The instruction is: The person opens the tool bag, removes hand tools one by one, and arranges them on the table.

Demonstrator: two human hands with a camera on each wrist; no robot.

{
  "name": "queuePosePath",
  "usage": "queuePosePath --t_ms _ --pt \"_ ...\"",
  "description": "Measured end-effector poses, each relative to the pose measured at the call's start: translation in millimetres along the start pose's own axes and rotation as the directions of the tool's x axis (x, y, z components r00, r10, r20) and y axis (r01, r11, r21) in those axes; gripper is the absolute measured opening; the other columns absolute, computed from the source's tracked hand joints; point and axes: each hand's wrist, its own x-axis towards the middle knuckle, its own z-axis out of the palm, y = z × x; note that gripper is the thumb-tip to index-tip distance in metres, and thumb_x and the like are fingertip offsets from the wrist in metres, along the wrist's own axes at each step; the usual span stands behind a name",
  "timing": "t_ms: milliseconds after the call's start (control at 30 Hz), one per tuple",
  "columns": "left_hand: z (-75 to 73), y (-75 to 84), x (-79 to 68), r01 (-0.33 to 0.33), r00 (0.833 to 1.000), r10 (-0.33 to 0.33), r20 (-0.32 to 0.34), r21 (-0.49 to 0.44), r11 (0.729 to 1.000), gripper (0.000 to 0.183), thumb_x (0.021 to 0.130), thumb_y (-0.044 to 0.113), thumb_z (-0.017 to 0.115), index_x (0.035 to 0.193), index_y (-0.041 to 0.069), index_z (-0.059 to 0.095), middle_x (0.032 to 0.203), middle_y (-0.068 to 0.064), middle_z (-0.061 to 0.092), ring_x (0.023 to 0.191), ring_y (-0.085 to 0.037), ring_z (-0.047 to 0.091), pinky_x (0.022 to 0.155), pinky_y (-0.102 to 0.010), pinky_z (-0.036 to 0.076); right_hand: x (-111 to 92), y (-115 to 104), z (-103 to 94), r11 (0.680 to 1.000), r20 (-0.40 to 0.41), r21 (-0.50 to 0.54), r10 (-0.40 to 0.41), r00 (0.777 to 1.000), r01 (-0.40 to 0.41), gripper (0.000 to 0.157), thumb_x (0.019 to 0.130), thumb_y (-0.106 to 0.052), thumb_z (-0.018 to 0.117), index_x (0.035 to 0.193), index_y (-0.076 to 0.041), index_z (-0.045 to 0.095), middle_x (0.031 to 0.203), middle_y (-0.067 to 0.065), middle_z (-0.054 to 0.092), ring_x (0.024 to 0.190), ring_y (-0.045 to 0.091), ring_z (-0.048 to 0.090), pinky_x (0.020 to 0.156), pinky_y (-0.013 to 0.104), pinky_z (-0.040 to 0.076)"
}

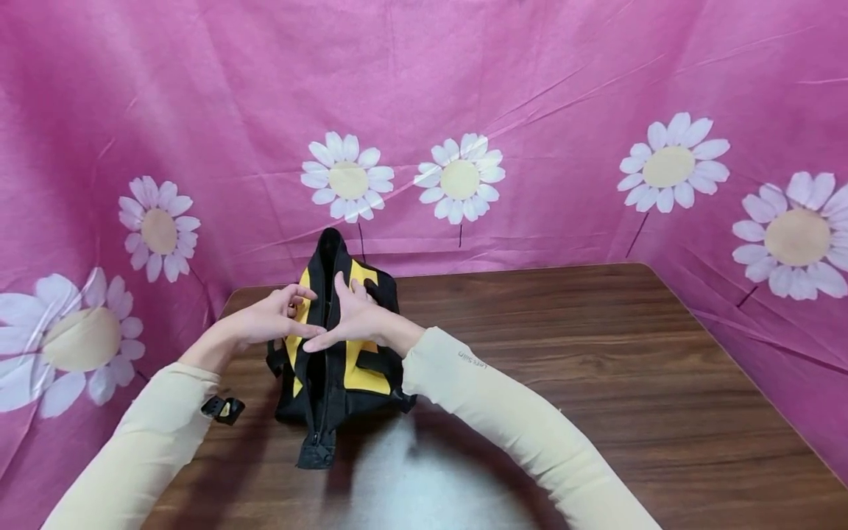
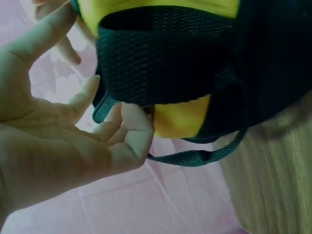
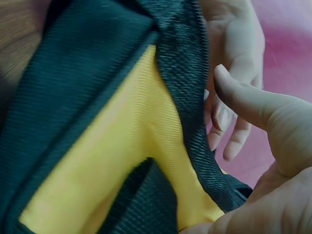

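"Where is the bag (image 1: 339,368) placed?"

"It is stood on the wooden table (image 1: 563,346), left of the middle, with its long zippered opening (image 1: 318,386) parted and turned upward."

"And how is it held?"

"By the right hand (image 1: 358,320) the bag's right side is touched, the thumb and forefinger spread well apart above the opening. At the left hand (image 1: 268,316), bent fingertips are set by a wide black strap (image 2: 161,68) on the other side (whether it is gripped cannot be told)."

"What is shown around them?"

"Both arms are covered by pale sleeves (image 1: 517,412); behind, a pink cloth (image 1: 563,73) is hung, printed with white daisies (image 1: 459,179)."
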Motion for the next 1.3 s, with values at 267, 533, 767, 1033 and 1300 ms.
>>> queuePosePath --t_ms 267,533,767,1033,1300 --pt "8.2 -7.4 3.9 0.011 1.0 -0.012 0.007 0.064 0.998 0.084 0.083 0.023 0.082 0.147 0.0 0.032 0.144 -0.032 0.023 0.135 -0.046 0.024 0.107 -0.063 0.034 -1 3 9.3 0.998 -0.007 -0.041 0.043 0.999 -0.043 0.136 0.073 -0.048 0.09 0.162 -0.026 -0.011 0.169 0.007 -0.013 0.154 0.029 -0.002 0.119 0.054 0.024" --pt "10.8 -10.3 3.6 0.076 0.997 -0.071 -0.038 0.128 0.989 0.108 0.073 0.031 0.091 0.152 0.002 0.024 0.142 -0.035 0.022 0.132 -0.053 0.02 0.104 -0.068 0.029 -1 8 13.6 0.994 -0.031 -0.103 0.033 0.999 -0.037 0.133 0.074 -0.037 0.092 0.163 -0.021 -0.006 0.169 0.007 -0.01 0.154 0.026 -0.005 0.122 0.047 0.02" --pt "13.1 -6.4 2.7 0.101 0.994 -0.092 -0.055 0.181 0.978 0.108 0.074 0.035 0.089 0.152 0.0 0.023 0.139 -0.035 0.024 0.128 -0.054 0.019 0.104 -0.068 0.027 -6 9 5.6 0.996 -0.018 -0.086 0.026 0.999 -0.028 0.124 0.08 -0.025 0.086 0.163 -0.022 -0.006 0.169 0.008 -0.011 0.154 0.028 -0.005 0.121 0.046 0.022" --pt "20.1 0.0 3.2 0.128 0.991 -0.118 -0.061 0.222 0.966 0.119 0.073 0.045 0.089 0.155 0.001 0.015 0.142 -0.037 0.015 0.126 -0.053 0.017 0.103 -0.064 0.03 -18 13 -15.0 1.0 -0.008 0.006 0.024 1.0 -0.024 0.114 0.083 -0.02 0.078 0.163 -0.023 -0.004 0.169 0.008 -0.008 0.154 0.028 -0.002 0.118 0.047 0.029" --pt "11.9 -10.0 -11.4 0.022 0.993 -0.003 -0.116 0.165 0.986 0.083 0.082 0.022 0.078 0.148 0.012 0.027 0.139 -0.034 0.016 0.123 -0.05 0.021 0.093 -0.063 0.036 -33 36 -34.8 0.983 -0.05 0.184 -0.009 0.999 0.018 0.096 0.086 -0.008 0.066 0.163 -0.015 0.01 0.161 0.013 0.023 0.127 0.024 0.046 0.1 0.037 0.047"
